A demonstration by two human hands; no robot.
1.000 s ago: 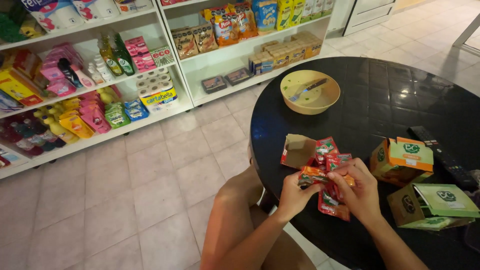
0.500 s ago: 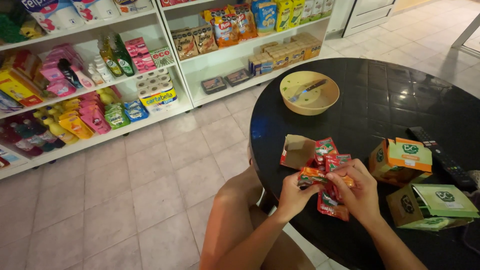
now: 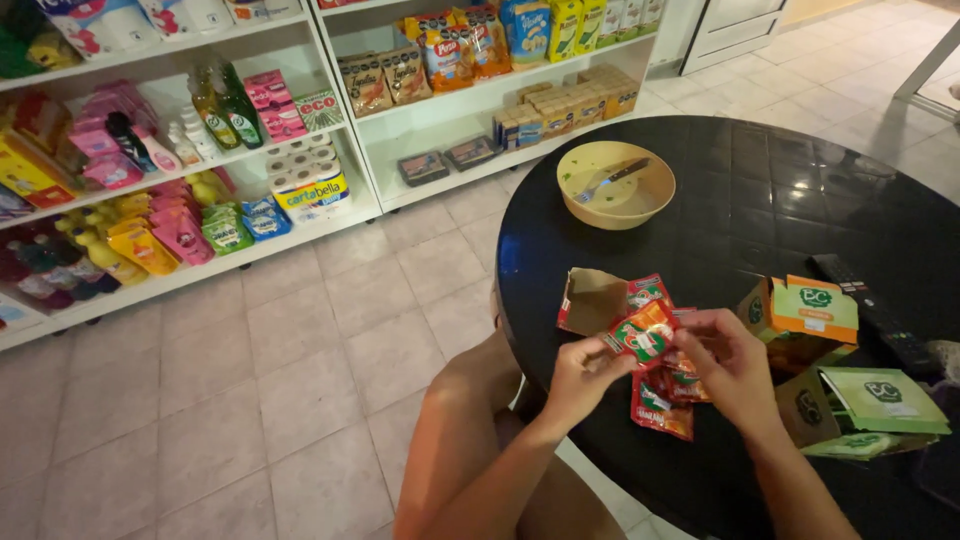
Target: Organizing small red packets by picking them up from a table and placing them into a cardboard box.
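Small red-and-orange sachet (image 3: 641, 337) held above near edge of round black table (image 3: 760, 190), pinched between both hands. Left hand (image 3: 578, 377) grips its lower left corner, fingers curled closed around it. Right hand (image 3: 728, 362) has fingertips on sachet's right edge, fingers bent, partly closed; exact pinch hidden behind the packet.

Under the hands: more red sachets (image 3: 662, 405) lying loose on table top, overlapping, one poking out below right hand. Just behind them, an opened small red carton (image 3: 592, 299), brown inside showing, flap up, touching the sachet pile.

Right of hands: open brown cardboard box with green-and-orange lid flap (image 3: 812, 310), standing on table. Nearer the person, second brown box with green flap (image 3: 868, 403), lid open and tilted. Black remote control (image 3: 874, 313) lies beyond the boxes, near them.

Far side of table, well apart from hands: yellow bowl (image 3: 616, 184) with a utensil (image 3: 612, 180) resting in it.

Left of table: pale tiled floor (image 3: 250, 380), then white shelves (image 3: 330, 130) stocked with bottles, pouches, paper rolls, snack bags, boxes
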